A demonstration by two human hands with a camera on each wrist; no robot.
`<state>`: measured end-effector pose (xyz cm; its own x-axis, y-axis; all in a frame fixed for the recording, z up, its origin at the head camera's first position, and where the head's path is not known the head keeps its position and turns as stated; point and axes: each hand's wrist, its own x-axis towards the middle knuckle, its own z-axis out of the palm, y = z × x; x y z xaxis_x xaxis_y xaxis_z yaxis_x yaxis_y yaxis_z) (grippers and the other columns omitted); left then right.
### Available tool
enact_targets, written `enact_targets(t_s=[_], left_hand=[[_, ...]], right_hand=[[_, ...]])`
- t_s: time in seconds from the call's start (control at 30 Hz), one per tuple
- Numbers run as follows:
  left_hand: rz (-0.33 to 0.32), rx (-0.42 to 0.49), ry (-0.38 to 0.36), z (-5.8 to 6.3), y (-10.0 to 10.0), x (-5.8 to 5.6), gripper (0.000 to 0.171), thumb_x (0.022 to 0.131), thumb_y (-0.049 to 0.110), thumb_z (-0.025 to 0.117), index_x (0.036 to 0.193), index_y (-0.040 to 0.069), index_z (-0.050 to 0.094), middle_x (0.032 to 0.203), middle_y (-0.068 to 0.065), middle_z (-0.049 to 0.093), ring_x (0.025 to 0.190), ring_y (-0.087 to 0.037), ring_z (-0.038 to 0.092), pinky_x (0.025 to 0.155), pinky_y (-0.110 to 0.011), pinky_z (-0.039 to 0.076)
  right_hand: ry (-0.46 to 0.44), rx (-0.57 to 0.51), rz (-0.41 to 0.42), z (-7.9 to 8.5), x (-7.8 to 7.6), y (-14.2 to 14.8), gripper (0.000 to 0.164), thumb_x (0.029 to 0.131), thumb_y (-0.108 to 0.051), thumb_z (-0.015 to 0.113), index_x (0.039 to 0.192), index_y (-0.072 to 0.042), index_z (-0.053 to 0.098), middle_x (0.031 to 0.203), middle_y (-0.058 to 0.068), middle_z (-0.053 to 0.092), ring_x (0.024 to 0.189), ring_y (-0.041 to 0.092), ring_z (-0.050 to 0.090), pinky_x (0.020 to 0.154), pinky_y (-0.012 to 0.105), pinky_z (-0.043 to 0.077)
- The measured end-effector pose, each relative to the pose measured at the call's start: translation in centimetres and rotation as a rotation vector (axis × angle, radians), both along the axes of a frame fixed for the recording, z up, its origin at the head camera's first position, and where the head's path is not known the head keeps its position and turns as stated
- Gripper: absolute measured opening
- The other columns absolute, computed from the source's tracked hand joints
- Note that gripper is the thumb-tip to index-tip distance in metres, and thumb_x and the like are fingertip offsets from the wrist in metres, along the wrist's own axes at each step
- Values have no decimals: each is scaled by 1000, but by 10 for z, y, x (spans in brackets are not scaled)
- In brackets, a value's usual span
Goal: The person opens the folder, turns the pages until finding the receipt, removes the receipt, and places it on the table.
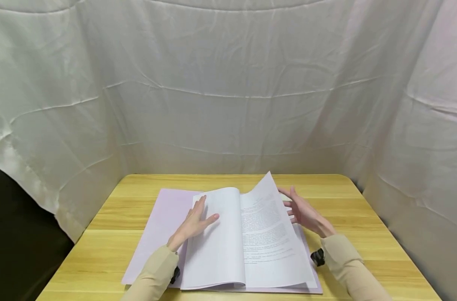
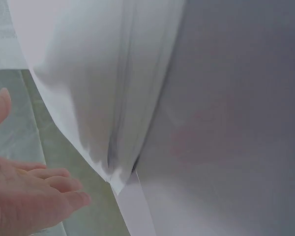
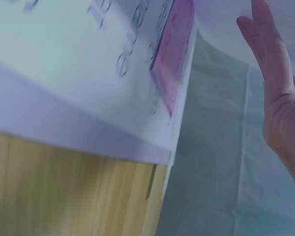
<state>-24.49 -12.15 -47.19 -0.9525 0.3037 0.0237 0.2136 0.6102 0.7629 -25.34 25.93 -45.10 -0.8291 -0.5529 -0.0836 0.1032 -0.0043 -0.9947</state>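
Note:
A lilac folder (image 1: 143, 255) lies spread on the table with a stack of printed sheets in it. My left hand (image 1: 192, 223) lies over the blank left-hand page (image 1: 217, 246), fingers straight and thumb spread. On the right, a printed page (image 1: 267, 234) stands lifted, its top corner curling up. Beside that page's right edge is my right hand (image 1: 305, 211), fingers extended, fingertips partly behind the paper. In the right wrist view, a pink rectangular piece (image 3: 172, 59) lies against a printed sheet (image 3: 103, 83) under the raised page.
The wooden table (image 1: 111, 221) extends around the folder on both sides. Pale grey cloth (image 1: 228, 121) hangs behind the table and along its sides. A dark area (image 1: 17, 238) shows at the lower left. Small black wrist devices (image 1: 317, 257) sit at both sleeves.

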Motion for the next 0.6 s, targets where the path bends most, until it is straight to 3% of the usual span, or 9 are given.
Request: enact_targets(t_s=[0.2, 0.43, 0.5, 0.6], left_hand=[[-9, 52, -35, 4, 3, 3, 89, 98, 38, 63, 160, -1, 12, 167, -26, 11, 156, -47, 5, 127, -63, 3], [-18, 83, -47, 10, 8, 5, 88, 98, 42, 62, 162, 5, 14, 167, -26, 13, 156, -46, 9, 126, -64, 7], [-19, 89, -50, 12, 10, 6, 88, 98, 43, 62, 162, 6, 15, 168, -24, 15, 155, -45, 13, 126, -64, 11], [-20, 103, -55, 15, 13, 6, 88, 97, 45, 63, 162, 8, 17, 168, -22, 18, 155, -44, 18, 124, -66, 18]], right_hand=[[6, 48, 34, 6, 7, -14, 83, 105, -57, 3, 159, 5, 5, 156, 38, 28, 114, 16, 70, 83, 31, 63], [31, 39, 62, 12, 12, -26, 84, 105, -56, 2, 157, 10, 7, 157, 40, 20, 115, 11, 68, 81, 26, 61], [38, 47, 63, 14, 13, -29, 84, 105, -56, 2, 157, 10, 8, 158, 39, 20, 119, 14, 66, 83, 26, 61], [50, 61, 67, 16, 15, -33, 85, 105, -57, 2, 158, 9, 9, 159, 37, 19, 132, 30, 59, 89, 29, 61]])
